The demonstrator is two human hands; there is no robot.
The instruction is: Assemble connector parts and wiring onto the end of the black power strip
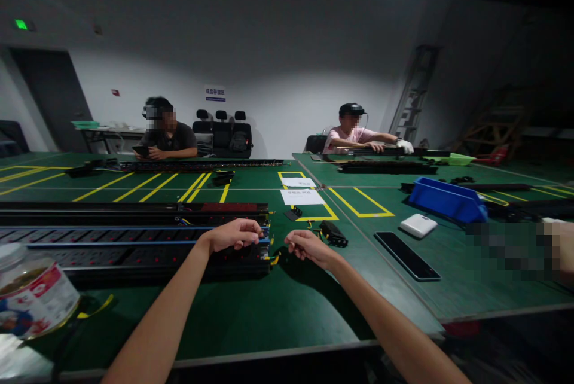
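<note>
My left hand (234, 234) hovers over the right end of the long black rails (134, 249), its fingers curled in a loose pinch. Anything between those fingertips is too small to make out. Just right of the rail ends, above the green table (251, 318), my right hand (309, 247) pinches thumb and fingers together; whatever is in them cannot be told. Short yellow wire ends (273, 259) stick out from the rails between the two hands. A small black module with yellow leads (333, 233) lies right beside my right hand.
A dark phone (407, 256), a white box (418, 225) and a blue bin (447, 198) lie to the right. At the near left stands a clear jar (33, 297). Two co-workers sit across the table; another person's hand (558, 246) shows at the right edge.
</note>
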